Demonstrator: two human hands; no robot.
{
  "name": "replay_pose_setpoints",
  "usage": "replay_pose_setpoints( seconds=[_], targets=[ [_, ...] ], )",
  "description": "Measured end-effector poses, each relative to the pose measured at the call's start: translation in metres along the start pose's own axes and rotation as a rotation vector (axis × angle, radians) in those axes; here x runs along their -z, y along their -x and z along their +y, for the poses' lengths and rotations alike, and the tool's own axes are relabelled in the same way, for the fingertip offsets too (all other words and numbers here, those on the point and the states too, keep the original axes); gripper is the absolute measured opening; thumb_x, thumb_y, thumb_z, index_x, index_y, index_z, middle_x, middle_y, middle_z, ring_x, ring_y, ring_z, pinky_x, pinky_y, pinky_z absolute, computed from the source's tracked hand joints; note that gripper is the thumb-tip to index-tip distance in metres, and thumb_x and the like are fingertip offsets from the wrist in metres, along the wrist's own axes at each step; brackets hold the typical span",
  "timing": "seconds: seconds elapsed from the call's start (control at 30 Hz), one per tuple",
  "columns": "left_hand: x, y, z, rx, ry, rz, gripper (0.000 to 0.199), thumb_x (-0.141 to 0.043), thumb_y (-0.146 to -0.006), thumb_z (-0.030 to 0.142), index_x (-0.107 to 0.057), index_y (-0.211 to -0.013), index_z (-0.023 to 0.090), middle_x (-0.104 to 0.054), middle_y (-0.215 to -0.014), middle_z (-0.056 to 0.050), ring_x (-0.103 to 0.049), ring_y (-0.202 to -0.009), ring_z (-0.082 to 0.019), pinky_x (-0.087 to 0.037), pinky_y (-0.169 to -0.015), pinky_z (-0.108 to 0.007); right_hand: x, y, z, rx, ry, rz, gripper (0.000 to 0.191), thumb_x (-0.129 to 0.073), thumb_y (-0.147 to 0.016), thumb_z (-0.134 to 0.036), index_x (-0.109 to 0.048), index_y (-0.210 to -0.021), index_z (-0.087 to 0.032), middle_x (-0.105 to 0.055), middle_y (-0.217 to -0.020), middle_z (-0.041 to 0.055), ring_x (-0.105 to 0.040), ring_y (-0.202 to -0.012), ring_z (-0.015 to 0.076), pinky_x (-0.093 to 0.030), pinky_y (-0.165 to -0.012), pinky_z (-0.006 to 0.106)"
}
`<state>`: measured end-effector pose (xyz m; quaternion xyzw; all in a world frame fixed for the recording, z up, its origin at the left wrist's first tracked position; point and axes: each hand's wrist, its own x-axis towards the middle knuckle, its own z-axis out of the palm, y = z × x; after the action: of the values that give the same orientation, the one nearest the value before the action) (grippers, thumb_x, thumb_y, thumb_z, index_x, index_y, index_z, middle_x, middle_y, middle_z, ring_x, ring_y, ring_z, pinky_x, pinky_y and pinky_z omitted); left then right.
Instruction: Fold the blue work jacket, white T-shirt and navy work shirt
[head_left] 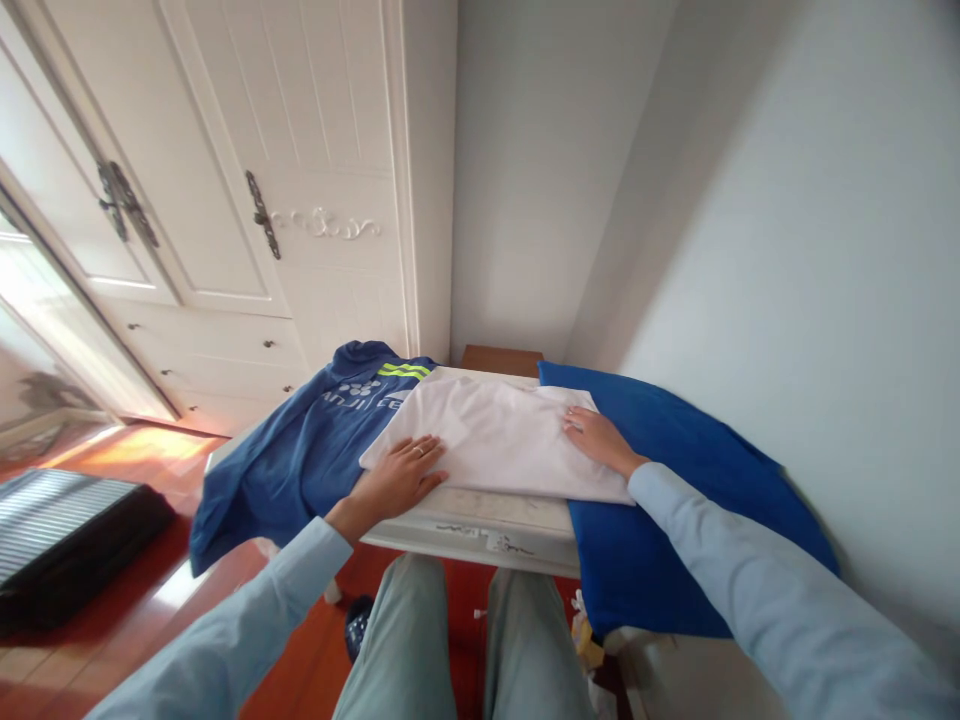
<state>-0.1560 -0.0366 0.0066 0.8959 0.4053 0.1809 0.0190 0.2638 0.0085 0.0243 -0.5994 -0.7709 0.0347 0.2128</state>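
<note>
A white folded garment (495,435) lies flat across the middle of a small white table (480,508). My left hand (399,475) rests on its left end with the fingers stretched out and a ring on one finger. On the garment's right part lies my right hand (600,438), palm down, fingers extended. To the left a dark blue garment (300,440) with white lettering and yellow-green stripes hangs over the table's edge. Bright blue cloth (675,470) spreads under the right end of the white garment and drapes over the front.
A white wardrobe (330,130) with dark metal handles stands behind on the left. Grey wall (787,250) borders the right side. On the reddish wooden floor (277,670) sits a dark case with a ribbed top (75,540). A brown wooden piece (501,360) shows behind the table.
</note>
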Motion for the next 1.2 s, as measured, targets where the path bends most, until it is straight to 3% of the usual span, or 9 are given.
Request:
replay_pose_setpoints(
  seconds=[0.1, 0.23, 0.33, 0.43, 0.57, 0.7, 0.9, 1.03, 1.2],
  targets=[
    [0.0, 0.011, 0.003, 0.006, -0.011, 0.039, 0.051, -0.042, -0.106, 0.048, -0.061, -0.143, 0.02, -0.059, -0.149, -0.015, -0.053, -0.142, -0.027, -0.04, -0.121, -0.051, 0.002, 0.0, 0.002, 0.015, 0.011, -0.02, 0.033, -0.052, -0.096, -0.028, -0.075, -0.118, -0.022, -0.071, -0.135, 0.0094, -0.059, -0.135, 0.0288, -0.04, -0.12, 0.05],
    [-0.004, 0.02, 0.011, 0.019, -0.059, 0.073, 0.054, -0.04, -0.105, 0.05, -0.061, -0.142, 0.017, -0.057, -0.15, -0.018, -0.051, -0.143, -0.03, -0.04, -0.12, -0.055, 0.01, 0.014, -0.018, 0.083, 0.026, -0.01, 0.036, -0.052, -0.099, -0.032, -0.073, -0.126, -0.022, -0.066, -0.143, 0.0106, -0.055, -0.14, 0.0292, -0.036, -0.123, 0.053],
    [-0.012, 0.029, 0.017, -0.007, -0.115, 0.158, 0.055, -0.043, -0.104, 0.051, -0.062, -0.141, 0.016, -0.057, -0.15, -0.019, -0.05, -0.143, -0.032, -0.039, -0.12, -0.056, 0.015, 0.039, -0.04, 0.238, -0.035, -0.052, 0.039, -0.054, -0.1, -0.037, -0.07, -0.133, -0.021, -0.06, -0.149, 0.0124, -0.05, -0.144, 0.0292, -0.033, -0.124, 0.054],
    [-0.022, 0.037, 0.019, -0.035, -0.134, 0.293, 0.049, -0.044, -0.104, 0.047, -0.066, -0.137, 0.018, -0.061, -0.146, -0.018, -0.055, -0.139, -0.033, -0.042, -0.118, -0.055, 0.018, 0.072, -0.052, 0.395, -0.091, -0.2, 0.04, -0.056, -0.1, -0.04, -0.069, -0.134, -0.022, -0.06, -0.149, 0.0114, -0.05, -0.144, 0.0281, -0.032, -0.125, 0.053],
    [-0.029, 0.046, 0.019, -0.052, -0.11, 0.418, 0.042, -0.05, -0.102, 0.044, -0.068, -0.131, 0.021, -0.066, -0.141, -0.015, -0.06, -0.134, -0.033, -0.043, -0.116, -0.055, 0.034, 0.109, -0.053, 0.399, -0.119, -0.231, 0.042, -0.055, -0.101, -0.039, -0.066, -0.138, -0.022, -0.058, -0.151, 0.0106, -0.048, -0.146, 0.0263, -0.032, -0.126, 0.051],
    [-0.028, 0.053, 0.033, 0.031, -0.095, 0.471, 0.033, -0.05, -0.101, 0.04, -0.069, -0.117, 0.018, -0.07, -0.135, -0.017, -0.061, -0.133, -0.033, -0.044, -0.116, -0.053, 0.052, 0.135, -0.043, 0.197, -0.169, -0.059, 0.045, -0.058, -0.098, -0.041, -0.064, -0.14, -0.025, -0.059, -0.151, 0.0104, -0.05, -0.144, 0.0283, -0.034, -0.125, 0.052],
    [-0.031, 0.052, 0.06, 0.223, -0.123, 0.501, 0.034, -0.047, -0.102, 0.043, -0.066, -0.107, 0.016, -0.07, -0.131, -0.023, -0.059, -0.134, -0.037, -0.042, -0.115, -0.058, 0.058, 0.135, -0.017, -0.493, -0.563, 0.131, 0.047, -0.072, -0.086, -0.045, -0.064, -0.125, -0.021, -0.067, -0.137, 0.0182, -0.064, -0.127, 0.0341, -0.049, -0.111, 0.054],
    [-0.035, 0.053, 0.068, 0.256, -0.12, 0.512, 0.04, -0.047, -0.102, 0.043, -0.065, -0.12, 0.012, -0.067, -0.136, -0.024, -0.056, -0.137, -0.039, -0.038, -0.117, -0.06, 0.065, 0.111, -0.019, -0.693, -1.032, 0.006, 0.026, -0.076, -0.084, -0.042, -0.065, -0.097, -0.022, -0.077, -0.104, 0.0111, -0.075, -0.094, 0.0245, -0.062, -0.08, 0.036],
    [-0.04, 0.066, 0.073, 0.289, -0.091, 0.521, 0.046, -0.049, -0.101, 0.043, -0.057, -0.138, 0.016, -0.059, -0.148, -0.022, -0.047, -0.145, -0.038, -0.031, -0.122, -0.062, 0.061, 0.08, -0.031, -0.761, -1.114, -0.105, 0.018, -0.081, -0.077, -0.023, -0.066, -0.086, -0.019, -0.078, -0.082, 0.0061, -0.072, -0.072, 0.0197, -0.058, -0.062, 0.028]
  ],
)
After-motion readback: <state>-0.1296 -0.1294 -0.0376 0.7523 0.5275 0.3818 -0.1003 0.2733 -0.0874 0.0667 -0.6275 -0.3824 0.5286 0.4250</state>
